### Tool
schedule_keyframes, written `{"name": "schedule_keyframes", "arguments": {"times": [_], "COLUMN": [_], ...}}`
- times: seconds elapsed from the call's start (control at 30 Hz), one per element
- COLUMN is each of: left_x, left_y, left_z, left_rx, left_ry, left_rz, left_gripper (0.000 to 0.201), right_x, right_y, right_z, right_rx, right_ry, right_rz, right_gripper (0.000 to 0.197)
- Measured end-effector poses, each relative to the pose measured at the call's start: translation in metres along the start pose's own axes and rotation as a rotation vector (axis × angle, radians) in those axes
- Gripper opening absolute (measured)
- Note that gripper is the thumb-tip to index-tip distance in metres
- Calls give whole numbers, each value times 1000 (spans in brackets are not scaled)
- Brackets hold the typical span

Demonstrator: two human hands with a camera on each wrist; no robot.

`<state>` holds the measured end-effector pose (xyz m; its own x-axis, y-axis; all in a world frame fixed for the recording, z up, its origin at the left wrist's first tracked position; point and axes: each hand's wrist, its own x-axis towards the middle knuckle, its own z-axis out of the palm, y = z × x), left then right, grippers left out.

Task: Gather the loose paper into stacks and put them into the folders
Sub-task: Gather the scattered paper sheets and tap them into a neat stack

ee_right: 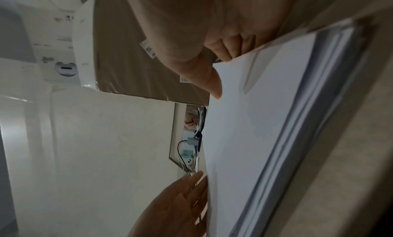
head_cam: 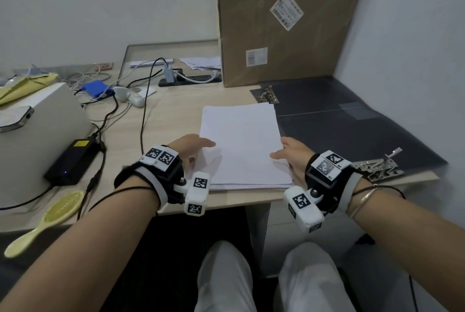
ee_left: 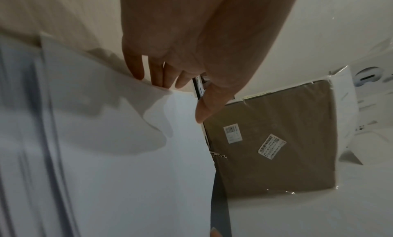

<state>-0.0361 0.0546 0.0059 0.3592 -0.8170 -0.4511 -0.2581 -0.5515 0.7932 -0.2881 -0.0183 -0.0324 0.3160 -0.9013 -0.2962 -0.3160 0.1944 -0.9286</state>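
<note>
A thick stack of white paper (head_cam: 241,145) lies near the desk's front edge, its right side over the rim of an open dark folder (head_cam: 352,120). My left hand (head_cam: 201,150) grips the stack's left edge, thumb on top and fingers (ee_left: 157,79) tucked under the upper sheets. My right hand (head_cam: 284,151) grips the right edge, with the thumb (ee_right: 212,82) on top and the fingers (ee_right: 229,50) under the paper. The folder has metal ring clips at the back (head_cam: 269,95) and front right (head_cam: 380,165). More loose sheets (head_cam: 201,62) lie at the back by the wall.
A tall cardboard box (head_cam: 284,22) stands behind the folder. A power strip (head_cam: 191,78) with cables, a black adapter (head_cam: 73,160), a yellow hairbrush (head_cam: 45,221) and a white box (head_cam: 37,122) with a phone (head_cam: 15,117) on it crowd the desk's left side.
</note>
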Motion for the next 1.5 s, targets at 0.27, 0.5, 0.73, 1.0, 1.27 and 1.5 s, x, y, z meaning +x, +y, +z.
{"name": "schedule_keyframes", "arguments": {"times": [0.27,0.5,0.73,1.0,1.27,1.5], "left_x": [-65,-101,-117,-126,-128,-114], "left_y": [-32,-52,-49,-45,-51,-45], "left_z": [9,33,43,27,26,11], "left_rx": [-184,-299,-280,-293,-320,-63], "left_ry": [56,-9,-70,-190,-294,-104], "left_rz": [-72,-53,-45,-73,-58,-35], "left_gripper": [32,22,24,14,5,11], "right_x": [-49,-114,-155,-158,-151,-137], "right_y": [18,61,92,60,45,47], "right_z": [-3,-22,-20,0,14,7], "right_rx": [80,189,443,794,892,564], "right_ry": [-15,447,331,95,99,269], "right_rz": [-73,-228,242,263,242,118], "right_gripper": [57,29,73,20,22,35]}}
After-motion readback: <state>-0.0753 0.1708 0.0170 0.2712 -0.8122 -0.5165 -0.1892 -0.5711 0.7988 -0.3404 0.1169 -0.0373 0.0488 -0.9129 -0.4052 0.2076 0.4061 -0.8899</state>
